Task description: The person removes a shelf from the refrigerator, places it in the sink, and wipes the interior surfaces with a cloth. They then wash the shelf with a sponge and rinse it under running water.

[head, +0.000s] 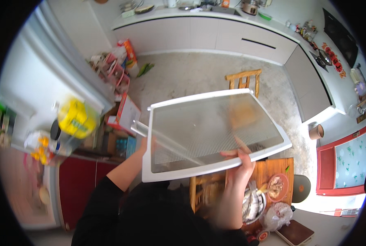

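Observation:
I hold a white-framed refrigerator shelf (213, 178) with a frosted, ribbed glass panel, tilted in front of my body. My right hand (246, 161) grips its near right edge, fingers lying over the glass. My left hand (145, 145) reaches under the left edge; the frame hides most of it, so its grip cannot be made out. A pale narrow strip (139, 128) sticks out past the left edge and runs on behind the glass; whether it is joined to the shelf cannot be told. To my left is an open refrigerator with a red door panel (76, 187).
A blurred yellow container (77, 118) stands at the left. A wooden chair (243, 75) is beyond the shelf. At my right, a wooden table (264, 169) bears a metal basin of fish (252, 206), a pink bowl (277, 187) and a plastic bag (277, 216). Pink baskets (116, 72) line the left.

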Action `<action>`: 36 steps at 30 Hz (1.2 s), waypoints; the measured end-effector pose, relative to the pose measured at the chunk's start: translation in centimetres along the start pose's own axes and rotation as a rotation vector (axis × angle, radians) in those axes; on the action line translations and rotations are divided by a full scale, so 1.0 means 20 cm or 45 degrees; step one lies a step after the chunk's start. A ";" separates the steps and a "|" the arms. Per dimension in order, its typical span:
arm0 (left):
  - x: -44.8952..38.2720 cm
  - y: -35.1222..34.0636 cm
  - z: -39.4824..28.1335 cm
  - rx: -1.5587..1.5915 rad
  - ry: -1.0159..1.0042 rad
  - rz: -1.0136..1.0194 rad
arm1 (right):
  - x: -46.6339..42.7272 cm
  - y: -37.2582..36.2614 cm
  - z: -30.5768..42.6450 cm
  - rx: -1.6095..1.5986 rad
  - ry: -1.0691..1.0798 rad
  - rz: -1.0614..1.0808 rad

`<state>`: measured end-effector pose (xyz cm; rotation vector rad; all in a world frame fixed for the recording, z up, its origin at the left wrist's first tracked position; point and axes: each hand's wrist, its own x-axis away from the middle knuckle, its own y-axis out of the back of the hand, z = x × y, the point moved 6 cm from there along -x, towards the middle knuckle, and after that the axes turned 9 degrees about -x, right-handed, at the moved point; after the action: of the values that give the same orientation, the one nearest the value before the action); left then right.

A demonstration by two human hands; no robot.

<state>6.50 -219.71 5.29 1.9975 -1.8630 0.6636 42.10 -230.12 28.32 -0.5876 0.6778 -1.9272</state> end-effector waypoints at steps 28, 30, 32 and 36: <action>-2.72 -1.00 -2.10 0.505 0.029 -0.323 | -3.49 -0.42 -0.19 -0.239 0.127 -0.413; -2.92 -1.08 -2.24 0.487 -0.032 -0.303 | -3.76 -0.54 -0.15 -0.197 0.127 -0.396; -3.14 -1.22 -2.47 0.334 -0.205 -0.123 | -4.07 -0.65 -0.10 -0.172 0.181 -0.380; -3.64 -1.56 -2.92 0.471 -0.157 0.183 | -4.65 -0.75 -0.12 -0.277 0.178 -0.371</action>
<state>28.28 -124.47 17.17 2.1818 -2.0967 1.0103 69.10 -139.94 26.28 -0.7234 0.9420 -2.1963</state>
